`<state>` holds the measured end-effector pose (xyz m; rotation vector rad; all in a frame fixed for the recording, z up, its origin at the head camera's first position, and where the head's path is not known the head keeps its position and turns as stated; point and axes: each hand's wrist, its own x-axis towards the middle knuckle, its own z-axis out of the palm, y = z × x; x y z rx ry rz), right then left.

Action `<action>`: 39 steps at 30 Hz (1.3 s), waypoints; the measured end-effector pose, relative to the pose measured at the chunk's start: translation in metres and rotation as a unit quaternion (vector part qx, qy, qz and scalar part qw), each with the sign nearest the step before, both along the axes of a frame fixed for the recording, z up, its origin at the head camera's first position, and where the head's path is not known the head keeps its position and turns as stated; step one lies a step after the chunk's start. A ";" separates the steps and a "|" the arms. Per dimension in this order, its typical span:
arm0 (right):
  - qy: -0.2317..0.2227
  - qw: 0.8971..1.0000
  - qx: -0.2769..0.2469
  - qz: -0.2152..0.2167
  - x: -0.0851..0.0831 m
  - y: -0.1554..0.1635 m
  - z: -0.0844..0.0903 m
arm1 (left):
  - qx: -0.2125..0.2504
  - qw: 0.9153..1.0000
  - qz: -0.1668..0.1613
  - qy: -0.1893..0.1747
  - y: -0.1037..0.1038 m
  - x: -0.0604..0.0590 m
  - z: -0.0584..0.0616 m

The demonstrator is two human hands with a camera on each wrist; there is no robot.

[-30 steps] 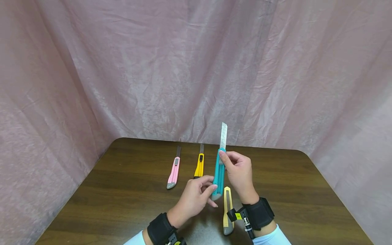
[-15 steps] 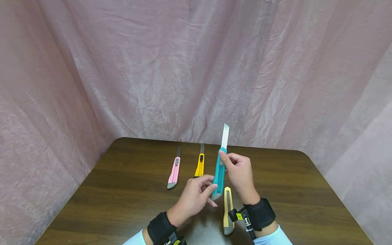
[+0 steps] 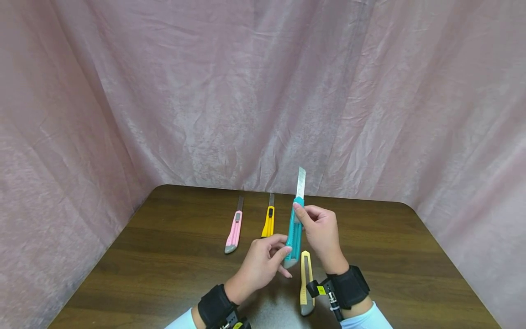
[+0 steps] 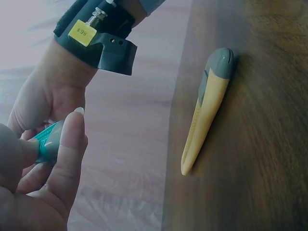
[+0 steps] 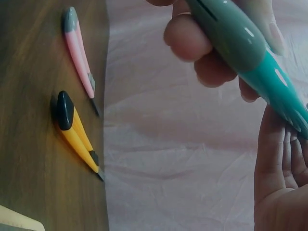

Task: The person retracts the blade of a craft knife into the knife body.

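A dark brown wooden table (image 3: 172, 274) stands before a pink draped cloth (image 3: 164, 91). Above its near middle, both hands hold a teal plastic snap-blade knife (image 3: 294, 230) upright: the left hand (image 3: 263, 265) pinches its grey butt end, and the right hand (image 3: 322, 233) grips the upper handle, thumb by the slider. The silver blade (image 3: 301, 183) is extended. A slipping thumb could run onto that bare edge. A pale yellow knife (image 3: 305, 282) lies just beneath; a pink knife (image 3: 233, 230) and an orange-yellow knife (image 3: 268, 220) lie farther left.
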<state>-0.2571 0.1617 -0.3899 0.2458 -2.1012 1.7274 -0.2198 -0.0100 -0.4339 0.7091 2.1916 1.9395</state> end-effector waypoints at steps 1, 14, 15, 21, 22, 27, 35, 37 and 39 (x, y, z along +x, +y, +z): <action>-0.003 1.000 -0.001 -0.003 0.000 0.000 0.000 | 0.000 1.000 0.001 -0.001 0.000 0.000 0.000; 0.021 1.000 -0.004 0.015 0.001 0.001 -0.002 | 0.008 1.000 0.002 -0.007 0.001 0.000 -0.001; 0.021 1.000 -0.002 0.016 0.001 0.001 -0.002 | 0.008 1.000 0.003 -0.007 0.001 0.000 -0.001; -0.001 1.000 0.013 0.005 0.000 0.002 -0.003 | 0.009 1.000 0.002 -0.005 0.001 -0.001 -0.001; -0.006 1.000 0.017 0.004 0.000 0.002 -0.003 | 0.009 1.000 0.002 -0.004 0.001 -0.001 -0.002; -0.015 0.999 0.024 0.015 -0.001 0.002 -0.005 | 0.011 1.000 0.002 -0.006 0.000 -0.001 -0.003; 0.003 0.999 0.027 0.021 -0.002 0.002 -0.006 | 0.009 1.000 0.006 -0.002 0.000 -0.002 -0.002; -0.007 0.999 0.027 0.018 -0.002 0.002 -0.006 | 0.010 1.000 0.007 -0.002 -0.001 -0.002 -0.002; -0.019 0.999 0.028 0.019 -0.002 0.002 -0.006 | 0.011 1.000 0.008 -0.004 -0.001 -0.001 -0.002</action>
